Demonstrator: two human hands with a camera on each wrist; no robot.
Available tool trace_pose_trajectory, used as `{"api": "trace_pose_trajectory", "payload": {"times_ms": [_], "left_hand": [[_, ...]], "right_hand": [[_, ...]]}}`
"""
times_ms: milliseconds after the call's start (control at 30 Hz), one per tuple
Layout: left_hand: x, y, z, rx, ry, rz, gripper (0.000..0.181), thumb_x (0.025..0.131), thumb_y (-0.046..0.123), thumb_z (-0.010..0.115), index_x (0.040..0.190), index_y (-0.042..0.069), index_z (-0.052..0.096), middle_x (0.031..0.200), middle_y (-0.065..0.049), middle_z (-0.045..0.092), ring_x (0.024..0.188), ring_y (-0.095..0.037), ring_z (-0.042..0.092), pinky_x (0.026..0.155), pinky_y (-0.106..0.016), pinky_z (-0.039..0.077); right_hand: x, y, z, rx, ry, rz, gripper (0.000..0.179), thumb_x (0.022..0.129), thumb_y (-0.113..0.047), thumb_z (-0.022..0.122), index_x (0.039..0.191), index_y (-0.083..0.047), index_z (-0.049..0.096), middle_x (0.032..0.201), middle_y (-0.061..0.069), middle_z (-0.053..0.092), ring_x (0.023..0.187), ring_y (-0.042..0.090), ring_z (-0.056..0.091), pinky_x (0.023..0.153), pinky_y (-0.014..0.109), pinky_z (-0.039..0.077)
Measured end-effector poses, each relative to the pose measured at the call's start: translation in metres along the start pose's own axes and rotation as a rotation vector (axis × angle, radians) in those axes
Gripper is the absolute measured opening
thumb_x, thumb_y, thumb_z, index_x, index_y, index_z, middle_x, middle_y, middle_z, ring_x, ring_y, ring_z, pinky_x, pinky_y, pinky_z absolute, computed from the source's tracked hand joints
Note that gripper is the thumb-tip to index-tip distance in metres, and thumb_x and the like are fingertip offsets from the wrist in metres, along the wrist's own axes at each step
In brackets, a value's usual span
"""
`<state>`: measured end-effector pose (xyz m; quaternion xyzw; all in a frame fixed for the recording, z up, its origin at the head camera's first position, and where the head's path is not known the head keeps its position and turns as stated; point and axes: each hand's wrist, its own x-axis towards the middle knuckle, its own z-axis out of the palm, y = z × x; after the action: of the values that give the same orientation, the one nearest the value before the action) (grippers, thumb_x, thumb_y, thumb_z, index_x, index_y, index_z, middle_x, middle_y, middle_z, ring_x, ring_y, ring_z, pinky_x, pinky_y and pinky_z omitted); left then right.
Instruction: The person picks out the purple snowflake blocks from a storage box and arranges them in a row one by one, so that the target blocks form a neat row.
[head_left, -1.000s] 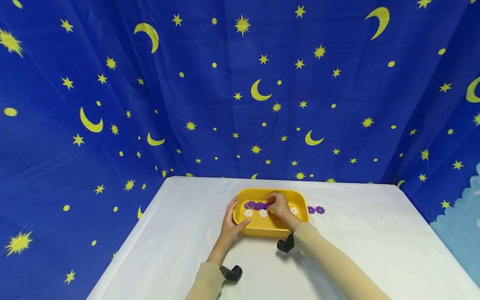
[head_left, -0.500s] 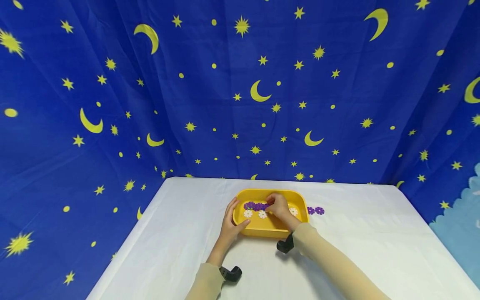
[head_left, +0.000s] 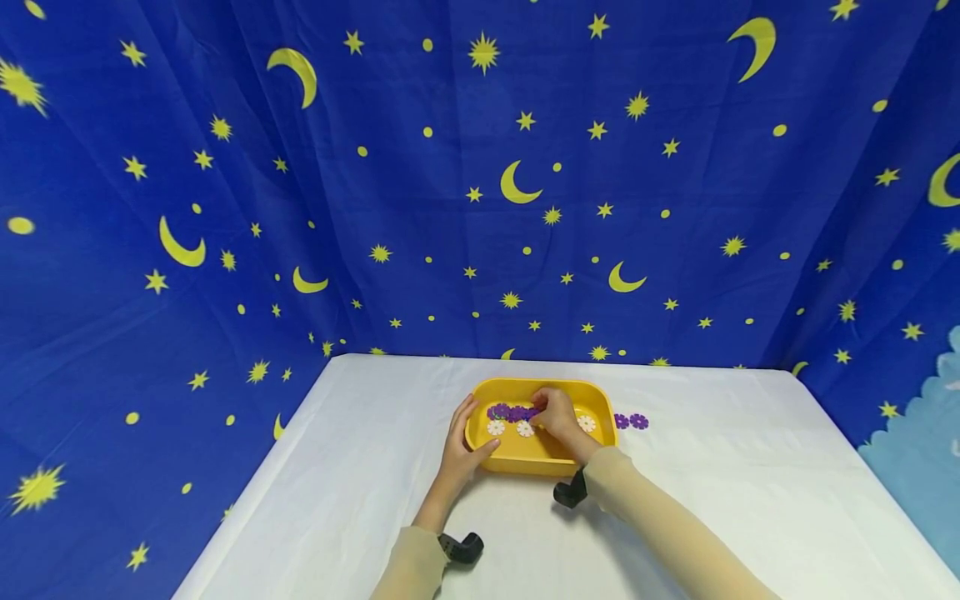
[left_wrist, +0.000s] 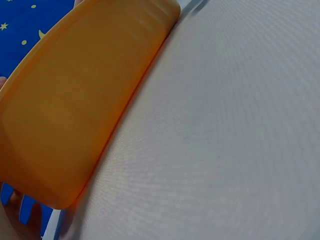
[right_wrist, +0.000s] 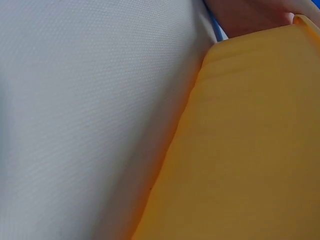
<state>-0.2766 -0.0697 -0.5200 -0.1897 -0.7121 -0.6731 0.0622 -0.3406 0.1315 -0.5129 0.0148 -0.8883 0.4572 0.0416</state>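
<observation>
A yellow plastic tray (head_left: 525,467) sits on the table. My left hand (head_left: 459,446) grips its left end, thumb at the near rim and fingers along the outer side. My right hand (head_left: 558,417) reaches inside, its bent fingertips pinching a purple flower-shaped disc (head_left: 535,414), mostly hidden by the fingers. Left of that is a row of overlapping purple discs (head_left: 502,412). Nearer me in the tray lie a white disc (head_left: 496,427) and another white disc (head_left: 524,429); a third white disc (head_left: 586,424) lies right of my right hand. Both wrist views show mainly the tray's outer wall (left_wrist: 65,100).
Two purple discs (head_left: 630,422) lie on the white tablecloth (head_left: 720,467), just beyond the tray's right end. A blue curtain (head_left: 420,192) with yellow moons and stars rises behind the table's far edge and along both sides.
My right fingertips shift slightly at the purple disc, and more of it shows. My left hand stays on the tray, which keeps its place.
</observation>
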Motion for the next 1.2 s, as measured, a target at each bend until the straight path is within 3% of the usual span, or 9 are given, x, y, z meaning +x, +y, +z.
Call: {"api": "trace_pose_trajectory", "payload": {"times_ms": [667,967,1200], "left_hand": [[0.000,-0.002,0.000,-0.045,0.004,0.007,0.074,0.078,-0.003,0.069,0.142,-0.010,0.032,0.157,-0.023,0.017,0.145,-0.041,0.016,0.120,-0.050,0.017],[0.002,-0.005,0.000,-0.034,0.009,0.009,0.074,0.077,-0.003,0.070,0.141,-0.008,0.034,0.157,-0.020,0.021,0.145,-0.039,0.018,0.119,-0.050,0.018],[0.002,-0.009,0.000,-0.048,0.004,0.004,0.074,0.078,0.000,0.071,0.142,-0.007,0.034,0.157,-0.018,0.020,0.146,-0.037,0.016,0.121,-0.048,0.017]], "right_hand": [[-0.003,-0.008,-0.003,0.105,0.046,-0.084,0.025,0.073,0.007,0.074,0.097,0.005,0.066,0.096,0.020,0.068,0.084,0.026,0.061,0.082,0.040,0.059],[-0.005,-0.012,-0.008,0.088,0.106,-0.145,0.026,0.075,0.005,0.073,0.100,0.005,0.066,0.101,0.020,0.066,0.095,0.031,0.061,0.089,0.044,0.056],[-0.009,-0.014,-0.010,0.173,0.167,-0.189,0.026,0.074,0.007,0.072,0.099,0.008,0.066,0.099,0.023,0.066,0.094,0.034,0.062,0.088,0.047,0.056]]}}
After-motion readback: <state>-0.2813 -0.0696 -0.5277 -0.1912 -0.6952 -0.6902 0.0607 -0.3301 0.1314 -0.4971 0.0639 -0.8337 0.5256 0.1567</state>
